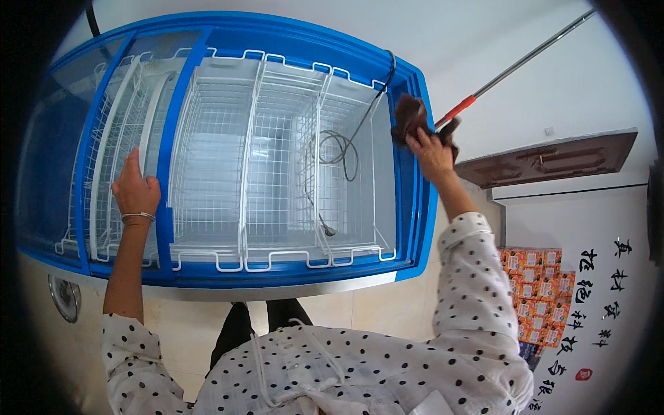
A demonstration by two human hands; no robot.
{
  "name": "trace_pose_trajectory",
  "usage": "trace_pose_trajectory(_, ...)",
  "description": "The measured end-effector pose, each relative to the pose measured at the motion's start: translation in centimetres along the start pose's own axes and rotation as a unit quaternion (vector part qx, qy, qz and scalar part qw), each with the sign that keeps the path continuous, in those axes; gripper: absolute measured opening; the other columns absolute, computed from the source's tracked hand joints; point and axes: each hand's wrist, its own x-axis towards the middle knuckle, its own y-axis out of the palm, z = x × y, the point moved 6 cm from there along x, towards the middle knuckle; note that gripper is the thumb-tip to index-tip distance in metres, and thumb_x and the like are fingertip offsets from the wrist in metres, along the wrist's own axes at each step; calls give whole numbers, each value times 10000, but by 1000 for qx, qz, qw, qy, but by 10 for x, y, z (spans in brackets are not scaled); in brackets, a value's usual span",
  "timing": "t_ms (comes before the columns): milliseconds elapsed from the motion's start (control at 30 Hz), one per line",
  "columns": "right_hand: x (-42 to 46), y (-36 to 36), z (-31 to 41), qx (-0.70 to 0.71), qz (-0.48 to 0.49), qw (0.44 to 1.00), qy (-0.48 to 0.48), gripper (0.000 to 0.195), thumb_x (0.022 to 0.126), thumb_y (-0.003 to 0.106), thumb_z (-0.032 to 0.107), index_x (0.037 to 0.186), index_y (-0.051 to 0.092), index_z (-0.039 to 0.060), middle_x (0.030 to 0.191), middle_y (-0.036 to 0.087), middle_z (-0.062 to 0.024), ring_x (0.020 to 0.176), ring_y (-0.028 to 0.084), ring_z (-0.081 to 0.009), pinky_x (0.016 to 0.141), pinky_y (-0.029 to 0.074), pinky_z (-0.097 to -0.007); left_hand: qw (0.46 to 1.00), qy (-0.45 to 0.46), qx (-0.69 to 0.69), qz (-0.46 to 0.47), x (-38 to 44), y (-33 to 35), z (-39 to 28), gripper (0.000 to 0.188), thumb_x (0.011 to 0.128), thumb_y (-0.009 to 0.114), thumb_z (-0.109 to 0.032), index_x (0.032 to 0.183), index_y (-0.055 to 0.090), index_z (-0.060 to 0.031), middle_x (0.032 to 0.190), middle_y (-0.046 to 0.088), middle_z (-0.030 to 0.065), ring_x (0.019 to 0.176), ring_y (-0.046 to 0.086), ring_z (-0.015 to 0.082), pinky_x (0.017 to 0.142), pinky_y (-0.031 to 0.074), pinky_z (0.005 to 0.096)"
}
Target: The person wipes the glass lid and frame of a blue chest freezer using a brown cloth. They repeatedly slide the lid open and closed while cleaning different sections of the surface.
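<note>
A blue-framed chest freezer (426, 207) stands before me, its right part uncovered and its left part under sliding glass lids. My left hand (136, 188) rests on a glass lid (150, 218), beside its blue frame bar, with the thumb apart from the fingers. At the freezer's right end, my right hand (430, 154) holds a dark brown cloth (411, 115) against the blue rim. White wire baskets (280, 192) hang inside. A grey power cord (357, 161) loops over the back rim and lies coiled in the right basket, its plug (329, 230) near the front.
A pole with a red grip (456, 111) leans behind the freezer's right end. Farther right are a brown panelled door (550, 158) and stacked orange cartons (539, 295) by a wall bearing writing. A round metallic object (65, 298) is on the floor at left.
</note>
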Motion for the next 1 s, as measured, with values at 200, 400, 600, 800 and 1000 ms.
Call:
trace_pose_trajectory(200,-151,47,95,120,97,986,55,278,885,584,227,1120,699,323,1481,419,32,1249,443,-316,851,489,-538,1000,12,10,-3,-1,-5,6,652,782,579,-81,1418,438,-51,1383,544,193,1267,544,312,1048,342,507)
trace_pose_trajectory(400,-270,-8,112,282,320,899,103,385,782,597,58,1079,746,251,1347,557,-88,1167,551,-363,928,503,-450,1000,-8,-20,0,-3,-9,-7,636,775,577,-73,1398,447,-58,1355,563,184,1300,514,315,1029,337,510)
trace_pose_trajectory(600,-230,-63,-1,352,295,857,233,298,764,567,90,996,753,103,995,702,-198,958,662,-383,826,545,-445,999,0,-25,-22,-4,-9,-14,657,773,589,-73,1411,432,-64,1381,541,184,1313,497,314,1050,314,502)
trace_pose_trajectory(800,-77,-111,-76,290,-169,912,235,547,768,532,-38,1275,610,152,1192,636,-163,1010,624,-368,859,524,-450,1000,5,-20,-17,-7,1,1,688,776,596,-83,1437,408,-54,1400,521,198,1309,496,321,1071,299,501)
trace_pose_trajectory(1000,51,13,-24,125,-33,976,177,501,892,544,144,1382,525,248,1397,485,-97,1161,536,-360,827,503,-480,1000,21,-9,-10,-3,9,19,691,777,546,-87,1451,397,-55,1385,533,207,1277,522,333,1048,302,490)
